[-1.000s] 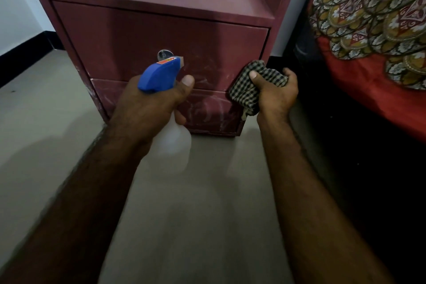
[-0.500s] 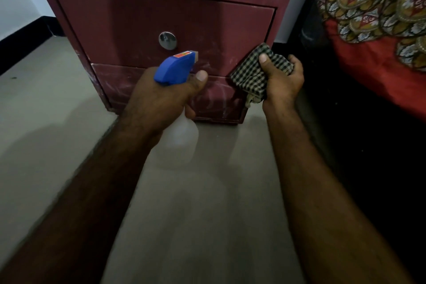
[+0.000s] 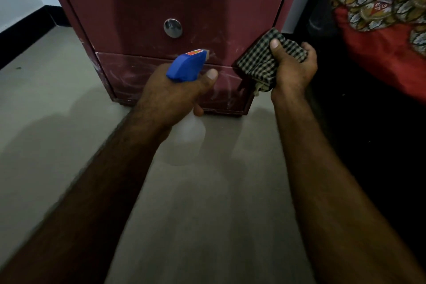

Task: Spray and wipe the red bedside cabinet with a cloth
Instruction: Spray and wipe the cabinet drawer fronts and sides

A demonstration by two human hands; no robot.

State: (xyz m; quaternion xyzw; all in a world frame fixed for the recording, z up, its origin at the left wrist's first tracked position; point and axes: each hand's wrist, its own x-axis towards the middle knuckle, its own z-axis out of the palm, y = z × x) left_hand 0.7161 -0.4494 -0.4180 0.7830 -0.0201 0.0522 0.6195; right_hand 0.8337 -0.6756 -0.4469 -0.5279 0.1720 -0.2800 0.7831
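Red bedside cabinet [image 3: 119, 30]: left hand [image 3: 168, 97] grips spray bottle [image 3: 186, 65], nozzle seemingly at lower drawer [image 3: 138, 78]; mist lightly. Right hand [image 3: 292, 69] clutches cloth [image 3: 258, 62] for wiping.

1. Our left hand [image 3: 170, 97] grips the spray bottle [image 3: 187, 68], its nozzle aimed at the red cabinet [image 3: 161, 7] ahead.
2. Our right hand [image 3: 291, 68] holds the checked cloth [image 3: 258, 60] against the cabinet's corner.

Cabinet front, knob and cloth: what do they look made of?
The cabinet looks like painted or laminated board, matte dark red, with whitish smears and worn edges. Its knob looks like polished metal: it mirrors light. The cloth in the right hand looks woven, black-and-cream check; fibre unclear.
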